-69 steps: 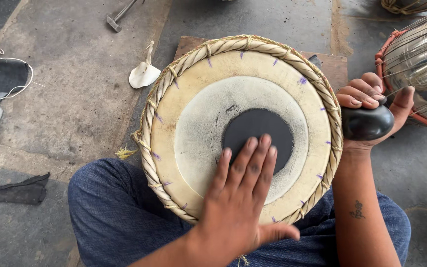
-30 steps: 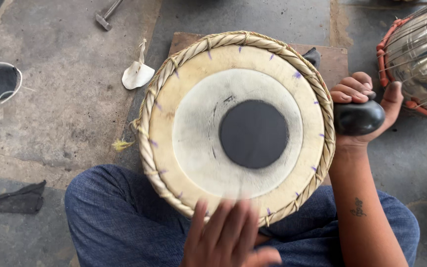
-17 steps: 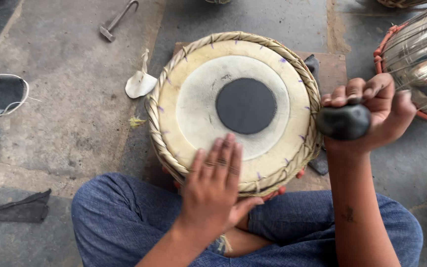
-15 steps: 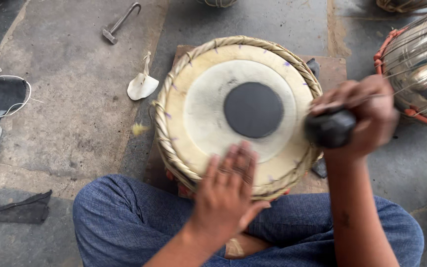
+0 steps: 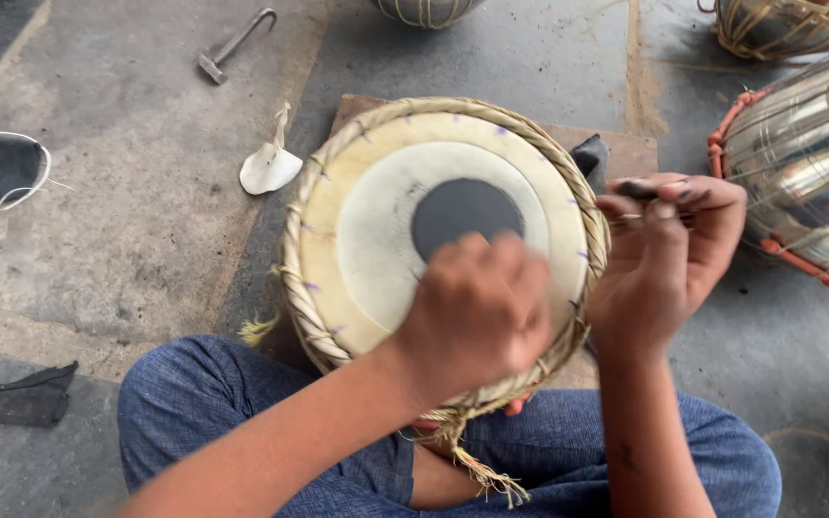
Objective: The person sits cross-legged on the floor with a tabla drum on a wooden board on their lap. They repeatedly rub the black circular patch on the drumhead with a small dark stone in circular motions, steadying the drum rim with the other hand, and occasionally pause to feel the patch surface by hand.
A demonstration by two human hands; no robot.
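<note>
A round hand drum (image 5: pixel 367 240) with a cream skin, a black centre spot (image 5: pixel 462 213) and a braided straw rim rests between my knees on a wooden board (image 5: pixel 626 153). My left hand (image 5: pixel 477 312), blurred and with its fingers curled, lies over the near part of the skin. My right hand (image 5: pixel 669 254) is at the drum's right rim, shut on a dark smooth stone (image 5: pixel 637 190) of which only a sliver shows.
A shiny metal drum (image 5: pixel 798 163) with red lacing lies at the right, with other drums at the top edge. On the concrete floor lie a small hammer (image 5: pixel 232 43), a white scrap (image 5: pixel 269 168), a looped cord (image 5: pixel 2 173) and a dark strip (image 5: pixel 11 398).
My left hand lifted off the skin, drew back toward me, then came forward onto the near part again. My right hand closed around the stone and moved in against the rim.
</note>
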